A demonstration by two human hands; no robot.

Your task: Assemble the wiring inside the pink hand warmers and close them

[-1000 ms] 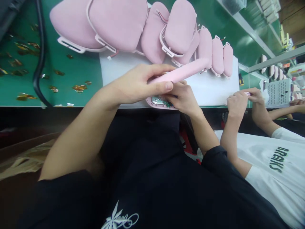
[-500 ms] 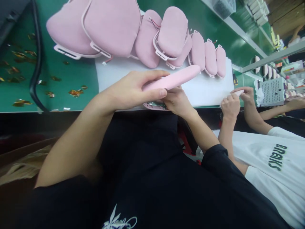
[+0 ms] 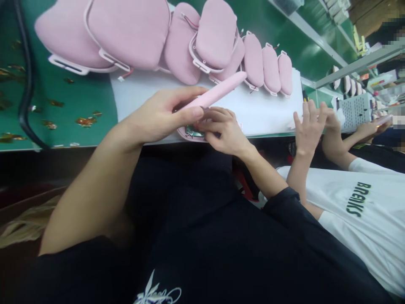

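My L grip (image 3: 158,116): closed on pink cover (image 3: 221,89), tilted, over white sheet's (image 3: 268,114) near edge. My R grip (image 3: 226,133): fingers at PCB (image 3: 193,132), same edge; hold unconf., can't tell.

Black cable (image 3: 28,84) at 10 o'clock; gold foil scraps (image 3: 85,121) at 9 o'clock on green counter (image 3: 96,95); printed box (image 3: 356,110) at 3 o'clock.

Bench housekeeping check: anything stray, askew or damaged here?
Gold-coloured scraps lie scattered on the green bench top, left of the white sheet; looks like litter. A red wire sticks out loose at the near edge of a large pink case. No clear damage visible.
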